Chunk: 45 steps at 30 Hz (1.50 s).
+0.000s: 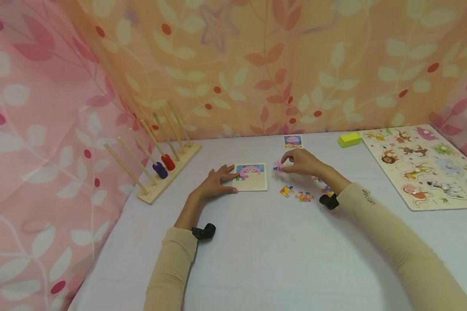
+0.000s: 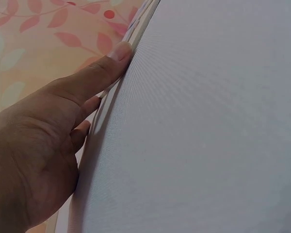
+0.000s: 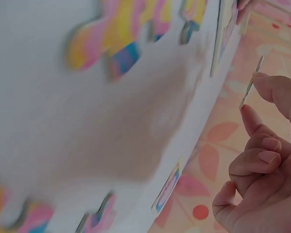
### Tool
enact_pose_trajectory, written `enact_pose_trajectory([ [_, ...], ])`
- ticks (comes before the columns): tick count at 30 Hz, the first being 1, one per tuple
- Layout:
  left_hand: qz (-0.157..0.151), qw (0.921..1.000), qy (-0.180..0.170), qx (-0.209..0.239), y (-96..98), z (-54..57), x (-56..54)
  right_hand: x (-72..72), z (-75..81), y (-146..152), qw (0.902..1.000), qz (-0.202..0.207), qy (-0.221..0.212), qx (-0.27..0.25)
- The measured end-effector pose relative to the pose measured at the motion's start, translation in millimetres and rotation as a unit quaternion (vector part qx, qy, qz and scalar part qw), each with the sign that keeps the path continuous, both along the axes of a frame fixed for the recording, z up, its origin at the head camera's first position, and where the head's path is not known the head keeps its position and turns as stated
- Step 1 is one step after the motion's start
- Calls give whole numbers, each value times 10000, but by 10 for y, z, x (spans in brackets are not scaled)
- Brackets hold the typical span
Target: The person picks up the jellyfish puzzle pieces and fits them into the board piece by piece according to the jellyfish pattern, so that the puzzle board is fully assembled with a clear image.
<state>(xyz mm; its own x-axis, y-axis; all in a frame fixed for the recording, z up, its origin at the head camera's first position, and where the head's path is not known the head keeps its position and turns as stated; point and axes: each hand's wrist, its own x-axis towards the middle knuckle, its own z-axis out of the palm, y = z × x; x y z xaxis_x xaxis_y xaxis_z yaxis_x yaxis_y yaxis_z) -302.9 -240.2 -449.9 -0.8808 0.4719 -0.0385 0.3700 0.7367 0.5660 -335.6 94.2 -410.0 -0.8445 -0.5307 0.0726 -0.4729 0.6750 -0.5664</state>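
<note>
A square puzzle board (image 1: 253, 185) with a pink sea-creature picture lies on the white table; picture pieces fill its upper part, and its lower part is bare. My left hand (image 1: 213, 183) rests at the board's left side, fingers spread, with the index finger reaching over the picture and the thumb by the lower left corner. To the right of the board, my right hand (image 1: 301, 162) pinches a pink puzzle piece (image 1: 277, 166) between thumb and forefinger. The right wrist view shows that piece (image 3: 248, 90) edge-on, held above the table.
Loose puzzle pieces (image 1: 304, 197) lie below the right hand, some partly hidden by it. Behind is a small picture card (image 1: 293, 141). A wooden peg rack (image 1: 171, 172) with blue and red beads stands left. A yellow block (image 1: 349, 139) and an animal peg board (image 1: 424, 164) are right.
</note>
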Motion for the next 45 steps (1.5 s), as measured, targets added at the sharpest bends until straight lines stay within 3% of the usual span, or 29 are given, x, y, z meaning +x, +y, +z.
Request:
enact_pose_trajectory([
  [5, -81, 10000, 29, -19, 15, 27, -20, -46, -16, -222, 9998, 52, -194, -98],
  [17, -136, 9998, 62, -122, 55, 65, -93, -50, 25, -608, 9988, 166, -273, 384],
  [26, -75, 9999, -3, -155, 49, 40, -44, -10, -80, -819, 9977, 323, 0, 604],
  [38, 16, 9999, -35, -109, 44, 59, -38, 13, -103, -924, 9990, -60, -6, 435],
  [45, 129, 9997, -97, -187, 0, 40, -27, 34, -132, -1065, 9963, -252, 44, 823],
])
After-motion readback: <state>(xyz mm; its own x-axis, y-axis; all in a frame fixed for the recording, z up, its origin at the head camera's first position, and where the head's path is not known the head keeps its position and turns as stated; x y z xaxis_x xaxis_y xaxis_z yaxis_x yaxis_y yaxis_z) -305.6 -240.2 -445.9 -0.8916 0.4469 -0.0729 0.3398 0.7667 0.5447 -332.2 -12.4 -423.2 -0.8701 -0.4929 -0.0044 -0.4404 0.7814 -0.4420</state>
